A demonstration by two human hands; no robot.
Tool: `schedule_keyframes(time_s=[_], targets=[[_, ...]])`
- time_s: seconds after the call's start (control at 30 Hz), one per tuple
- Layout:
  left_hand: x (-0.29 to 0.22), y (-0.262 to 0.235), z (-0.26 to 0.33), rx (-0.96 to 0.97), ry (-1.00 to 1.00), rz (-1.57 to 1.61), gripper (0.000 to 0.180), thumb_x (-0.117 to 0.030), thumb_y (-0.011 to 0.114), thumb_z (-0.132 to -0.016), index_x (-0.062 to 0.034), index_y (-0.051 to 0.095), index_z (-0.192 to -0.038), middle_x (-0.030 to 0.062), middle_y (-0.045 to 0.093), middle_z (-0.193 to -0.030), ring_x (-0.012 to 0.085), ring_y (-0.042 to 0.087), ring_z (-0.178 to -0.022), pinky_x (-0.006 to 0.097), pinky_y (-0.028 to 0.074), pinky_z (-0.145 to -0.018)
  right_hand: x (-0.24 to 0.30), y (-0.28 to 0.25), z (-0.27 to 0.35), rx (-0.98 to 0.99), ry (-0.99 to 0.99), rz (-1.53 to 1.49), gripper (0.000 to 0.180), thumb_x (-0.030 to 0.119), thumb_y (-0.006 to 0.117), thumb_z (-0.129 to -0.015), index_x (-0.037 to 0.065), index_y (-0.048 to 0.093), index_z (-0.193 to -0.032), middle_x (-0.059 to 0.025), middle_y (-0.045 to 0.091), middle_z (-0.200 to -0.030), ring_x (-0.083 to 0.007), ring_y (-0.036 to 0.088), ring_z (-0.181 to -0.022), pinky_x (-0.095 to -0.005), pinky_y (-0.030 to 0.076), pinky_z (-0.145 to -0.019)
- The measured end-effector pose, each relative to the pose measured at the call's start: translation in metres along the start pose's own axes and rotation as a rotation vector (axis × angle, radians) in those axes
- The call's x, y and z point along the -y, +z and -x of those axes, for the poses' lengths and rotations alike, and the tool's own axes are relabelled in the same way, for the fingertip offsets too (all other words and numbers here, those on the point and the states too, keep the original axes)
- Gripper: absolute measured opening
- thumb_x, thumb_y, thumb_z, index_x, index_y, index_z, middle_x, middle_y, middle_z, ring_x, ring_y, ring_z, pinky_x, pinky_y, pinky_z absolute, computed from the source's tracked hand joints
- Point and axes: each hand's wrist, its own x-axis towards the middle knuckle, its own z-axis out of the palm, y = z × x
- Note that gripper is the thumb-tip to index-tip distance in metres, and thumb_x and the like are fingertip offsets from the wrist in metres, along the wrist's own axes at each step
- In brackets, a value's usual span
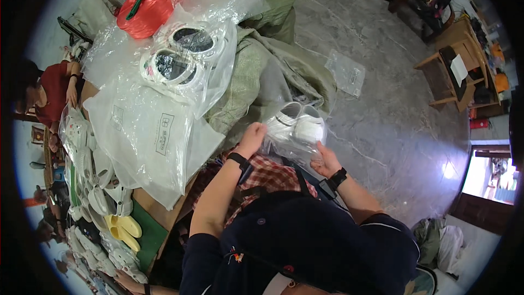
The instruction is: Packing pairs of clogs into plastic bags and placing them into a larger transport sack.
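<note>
In front of me, over the mouth of a green woven sack [240, 84], is a pair of white clogs [309, 129] inside a clear plastic bag [295, 153]. My left hand [253, 137] pinches the bag at its left side. On the right, my right hand [326, 160] grips the bag's near edge below the clogs, thumb on top. To the left, another bagged pair of white clogs [170, 68] with dark insoles rests on the table. Beside it lies a stack of flat printed plastic bags [144, 136].
A red twine roll [146, 8] stands at the table's far end. Loose clogs, including a yellow pair [123, 231], line the left side near a green mat [148, 235]. A co-worker in a red shirt [53, 93] is at far left. A plastic bag [346, 74] lies on the floor.
</note>
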Motion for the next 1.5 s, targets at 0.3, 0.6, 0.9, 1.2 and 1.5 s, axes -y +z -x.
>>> schedule_keyframes(time_s=[0.3, 0.6, 0.9, 1.2, 1.5], targets=[[0.008, -0.005, -0.023, 0.182, -0.207, -0.715, 0.041, -0.013, 0.042, -0.09, -0.0043, 0.045, -0.13, 0.0227, 0.037, -0.142, 0.0402, 0.046, -0.123, 0.044, 0.036, -0.104, 0.055, 0.03, -0.011, 0.1, -0.077, 0.158, 0.021, 0.029, 0.046, -0.099, 0.011, 0.057, -0.1, 0.0034, 0.046, -0.065, -0.0072, 0.038, -0.049, -0.0231, 0.029, -0.042], [0.123, 0.043, -0.079, 0.068, -0.073, -0.71, 0.038, -0.017, 0.04, -0.09, -0.0026, 0.058, -0.121, 0.0179, 0.057, -0.125, 0.0338, 0.053, -0.118, 0.044, 0.041, -0.1, 0.063, 0.071, 0.049, 0.171, 0.034, -0.202, 0.046, 0.019, 0.04, -0.096, 0.007, 0.038, -0.141, 0.005, 0.04, -0.057, -0.0073, 0.034, -0.044, -0.0225, 0.028, -0.039], [-0.017, 0.097, 0.019, 0.147, 0.566, -0.061, 0.015, -0.009, 0.06, -0.08, -0.0044, 0.065, -0.093, 0.0161, 0.064, -0.106, 0.033, 0.057, -0.106, 0.042, 0.044, -0.091, 0.027, 0.093, -0.028, 0.442, 0.165, -0.244, 0.048, 0.012, 0.047, -0.093, 0.005, 0.04, -0.14, 0.0032, 0.042, -0.066, -0.0089, 0.04, -0.057, -0.0222, 0.034, -0.05], [-0.101, 0.045, 0.046, 0.681, 0.686, -0.585, 0.012, -0.018, 0.055, -0.082, -0.0067, 0.057, -0.086, 0.0127, 0.06, -0.078, 0.0342, 0.062, -0.077, 0.044, 0.048, -0.067, 0.099, 0.068, -0.194, 0.099, 0.039, -0.168, 0.018, 0.014, 0.041, -0.088, 0.008, 0.045, -0.071, -0.0023, 0.045, -0.061, -0.0158, 0.042, -0.046, -0.0259, 0.034, -0.038], [-0.104, 0.059, 0.068, 0.658, 0.654, -0.447, 0.008, -0.015, 0.053, -0.082, -0.0089, 0.056, -0.086, 0.0116, 0.057, -0.076, 0.0333, 0.061, -0.075, 0.044, 0.048, -0.063, 0.194, 0.129, -0.201, 0.024, -0.78, 0.804, 0.026, 0.03, 0.043, -0.096, 0.009, 0.055, -0.104, -0.0054, 0.054, -0.084, -0.0159, 0.048, -0.059, -0.0291, 0.037, -0.048]])
